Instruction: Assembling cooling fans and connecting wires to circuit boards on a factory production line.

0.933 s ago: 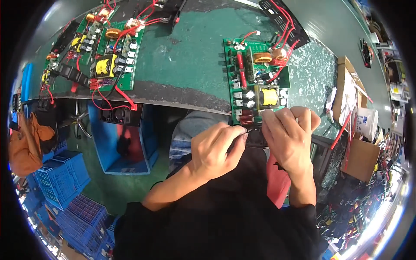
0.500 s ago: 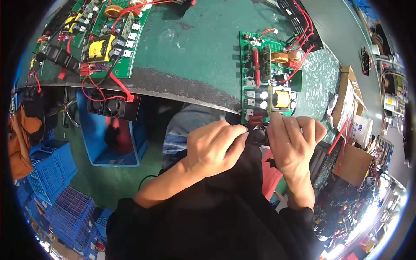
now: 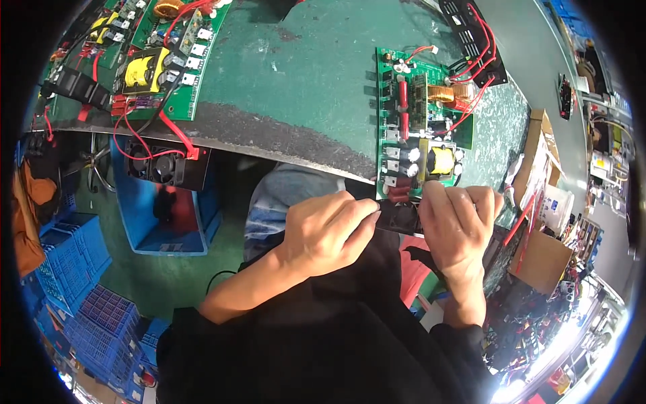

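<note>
A green circuit board point(image 3: 464, 135) with a yellow-wrapped transformer point(image 3: 441, 160), copper coils and red parts lies at the table's front edge. Just below its near end is a black fan panel point(image 3: 404, 217), partly hidden between my hands. My left hand point(image 3: 330, 232) is closed, thumb and forefinger pinched at the panel's left end. At the other end, the curled fingers of my right hand point(image 3: 461, 225) grip the panel, close to the board's near corner. The fingertips of the right hand are mostly hidden.
More circuit boards point(image 3: 182, 101) with red wires lie at the left, one with a fan panel point(image 3: 161, 165) hanging over the edge. A black slotted panel point(image 3: 478, 44) sits behind the right board. Blue crates point(image 3: 74, 256) stand on the floor; a cardboard box point(image 3: 538, 145) is at right.
The whole view has shifted slightly. Both hands keep nearly the same pose at the fan panel, with the left fingertips a little farther from it.
</note>
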The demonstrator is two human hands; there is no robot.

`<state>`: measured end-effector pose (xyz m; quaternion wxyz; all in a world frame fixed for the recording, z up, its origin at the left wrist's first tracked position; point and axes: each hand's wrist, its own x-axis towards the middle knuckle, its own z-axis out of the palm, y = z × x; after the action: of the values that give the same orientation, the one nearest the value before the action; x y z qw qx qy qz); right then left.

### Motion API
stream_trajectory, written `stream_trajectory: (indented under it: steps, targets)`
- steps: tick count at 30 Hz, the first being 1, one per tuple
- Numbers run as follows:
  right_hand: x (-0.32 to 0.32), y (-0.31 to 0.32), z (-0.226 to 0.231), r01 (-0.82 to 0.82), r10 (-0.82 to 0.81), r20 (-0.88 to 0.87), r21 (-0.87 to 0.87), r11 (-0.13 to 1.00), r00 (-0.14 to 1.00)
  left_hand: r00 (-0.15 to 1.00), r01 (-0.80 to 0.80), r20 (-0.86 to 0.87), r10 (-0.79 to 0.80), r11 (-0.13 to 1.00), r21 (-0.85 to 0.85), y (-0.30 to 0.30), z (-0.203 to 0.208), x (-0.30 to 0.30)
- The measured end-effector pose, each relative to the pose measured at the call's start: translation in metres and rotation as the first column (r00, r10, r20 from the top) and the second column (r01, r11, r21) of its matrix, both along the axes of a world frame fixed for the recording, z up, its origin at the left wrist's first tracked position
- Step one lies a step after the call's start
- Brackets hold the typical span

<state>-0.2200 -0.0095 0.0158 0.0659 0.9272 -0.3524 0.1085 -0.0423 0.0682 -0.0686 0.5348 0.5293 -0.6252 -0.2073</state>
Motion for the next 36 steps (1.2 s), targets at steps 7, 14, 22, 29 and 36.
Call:
stream_trajectory:
  steps: [7, 14, 22, 29, 36]
  targets:
    - [0.002, 0.004, -0.009, 0.019, -0.015, 0.042, -0.099, 0.995, 0.999, 1.000, 0.015, 0.000, -0.015, 0.999, 0.028, 0.001, -0.004, -0.001]
    - [-0.001, 0.003, -0.005, 0.026, -0.024, 0.042, -0.056, 0.998, 0.999, 1.000, 0.005, -0.006, -0.005, 1.000, 0.025, 0.000, -0.007, -0.001]
    - [-0.010, 0.013, 0.003, 0.139, -0.157, 0.077, 0.198, 0.970, 0.985, 0.989, -0.126, 0.113, 0.098, 0.951, 0.281, 0.013, -0.005, -0.016]
    - [-0.053, 0.088, -0.079, 0.115, -0.834, 0.482, 0.875, 0.469, -0.266, 0.521, 0.691, -0.844, -0.126, 0.643, 0.331, 0.002, -0.005, -0.022]
    - [-0.054, 0.087, -0.077, -0.350, -0.869, 0.386, 0.803, 0.482, -0.310, 0.650, 0.604, -0.756, -0.074, 0.655, 0.455, 0.007, 0.028, -0.039]
